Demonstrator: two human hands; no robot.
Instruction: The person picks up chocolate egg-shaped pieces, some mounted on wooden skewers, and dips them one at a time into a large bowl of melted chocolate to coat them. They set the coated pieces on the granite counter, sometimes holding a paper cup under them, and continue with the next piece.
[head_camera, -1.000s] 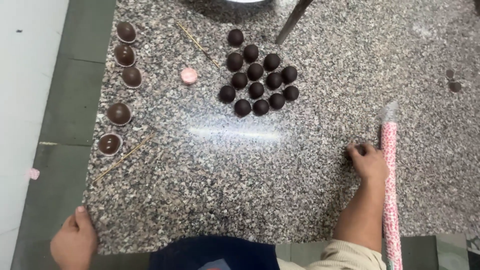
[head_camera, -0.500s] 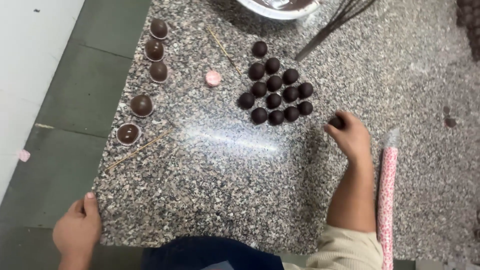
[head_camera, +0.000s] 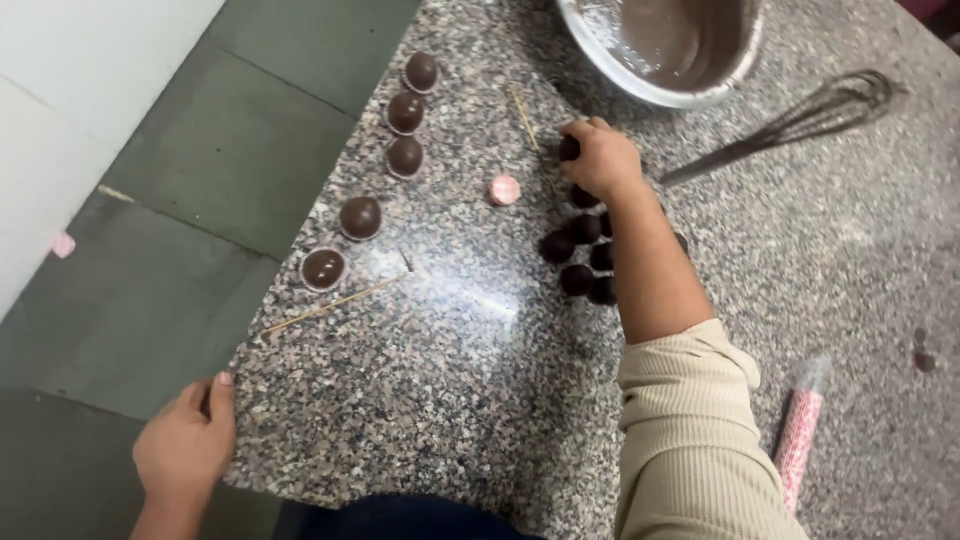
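Holding one dark chocolate ball (head_camera: 569, 148) pinched in the fingertips of my right hand (head_camera: 603, 157), at the far end of the cluster of chocolate balls (head_camera: 580, 255) on the speckled granite counter (head_camera: 450, 400). Beside it: pink cup (head_camera: 505, 190), wooden skewer (head_camera: 523, 117), steel mixing bowl (head_camera: 664, 45), whisk (head_camera: 790, 125). My left hand (head_camera: 187, 446) grips the counter's near-left edge, fingers curled.

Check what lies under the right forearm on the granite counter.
The right forearm crosses the cluster of dark chocolate balls. About seven balls show at its left edge and a sliver of one at its right; any beneath the arm are hidden. The right hand holds one ball.
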